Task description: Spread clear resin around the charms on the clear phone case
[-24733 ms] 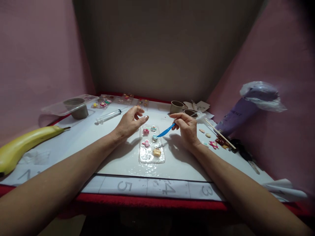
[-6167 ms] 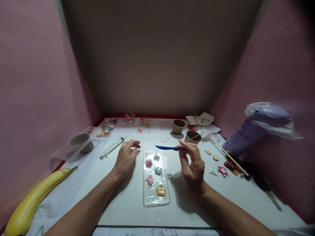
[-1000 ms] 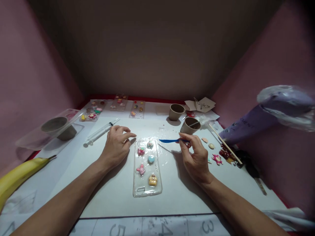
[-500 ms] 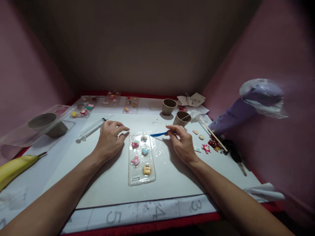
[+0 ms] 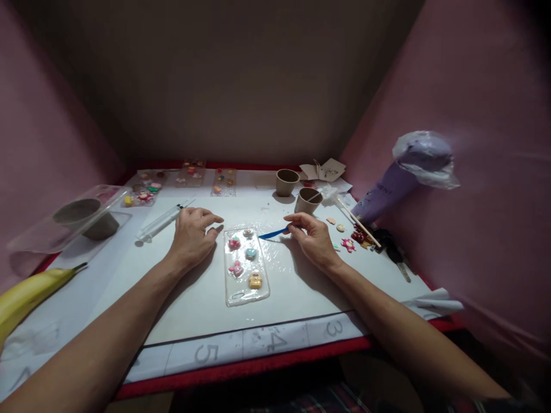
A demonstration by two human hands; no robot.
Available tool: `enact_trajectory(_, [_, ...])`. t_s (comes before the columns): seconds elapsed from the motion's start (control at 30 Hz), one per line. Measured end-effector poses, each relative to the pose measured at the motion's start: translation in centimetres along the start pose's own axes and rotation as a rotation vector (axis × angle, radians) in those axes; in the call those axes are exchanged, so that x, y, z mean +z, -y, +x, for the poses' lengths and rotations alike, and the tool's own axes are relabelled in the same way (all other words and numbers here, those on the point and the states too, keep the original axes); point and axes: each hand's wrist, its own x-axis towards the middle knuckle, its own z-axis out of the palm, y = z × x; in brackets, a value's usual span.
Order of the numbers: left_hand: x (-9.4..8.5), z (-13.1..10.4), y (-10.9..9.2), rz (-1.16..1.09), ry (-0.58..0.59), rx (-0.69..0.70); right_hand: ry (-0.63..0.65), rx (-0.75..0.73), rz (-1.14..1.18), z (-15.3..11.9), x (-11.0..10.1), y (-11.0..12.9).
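Head view: blue plastic knife (image 5: 272, 234) pinched beside a clear phone case (image 5: 240, 284) set with small charms.
Clock directions run from the case, which lies flat on the white board (image 5: 198, 312). Right hand (image 5: 313, 236), at two o'clock, pinches the knife between thumb and forefinger; its blade points toward nine, the tip at the case's upper right edge, contact impossible to tell. Left hand (image 5: 194, 232), at ten, holds nothing, thumb and forefinger spread apart and the others curled, just beside the upper left corner. On the case, a pink rabbit charm (image 5: 236, 268) sits left and a yellow bear charm (image 5: 255, 281) lower right. Further out are a syringe (image 5: 161, 225) at ten, two cups (image 5: 287, 184) around one and a banana (image 5: 37, 295) near nine.
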Motion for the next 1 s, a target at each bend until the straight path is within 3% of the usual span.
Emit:
enact_trajectory(0.4, [0.2, 0.1, 0.3, 0.010, -0.009, 0.011, 0.066, 0.036, 0.002, 0.1, -0.5, 0.5])
enact_trajectory(1.0, [0.1, 0.5, 0.3, 0.064, 0.056, -0.019, 0.182, 0.040, -0.048, -2.5, -2.5, 0.5])
